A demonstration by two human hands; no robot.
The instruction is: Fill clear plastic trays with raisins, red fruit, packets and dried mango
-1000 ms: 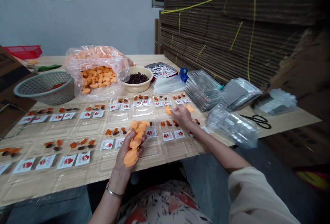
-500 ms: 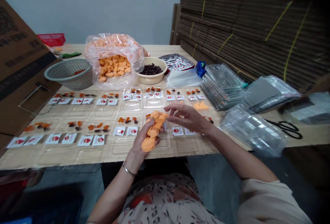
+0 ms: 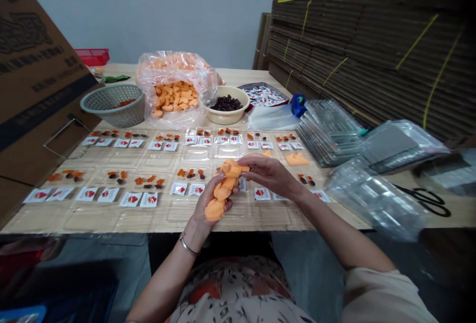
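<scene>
My left hand (image 3: 210,196) is wrapped round a stack of several orange moulded pieces (image 3: 214,209), which look ridged and rounded. At the stack's upper end, my right hand (image 3: 269,172) pinches one orange piece (image 3: 243,168) between thumb and fingers. Both hands are above clear plastic trays (image 3: 193,154) laid out in rows. Small orange and dark pieces (image 3: 191,173) and white sachets with a red print (image 3: 262,193) sit in the tray compartments. Orange moulded pieces (image 3: 296,158) also lie in a tray at the right.
Behind the trays are a grey basket (image 3: 111,92), a plastic bag of orange pieces (image 3: 174,97), a cream bowl (image 3: 226,115) of dark pieces and a tray of sachets (image 3: 262,94). Stacked clear trays (image 3: 327,125), scissors (image 3: 424,196) and flat cardboard (image 3: 353,45) are right; a carton (image 3: 40,80) stands left.
My right hand has come back from the right-hand trays to the stack in my left hand and closed on a piece. Orange pieces now show in that right tray. The view has shifted left.
</scene>
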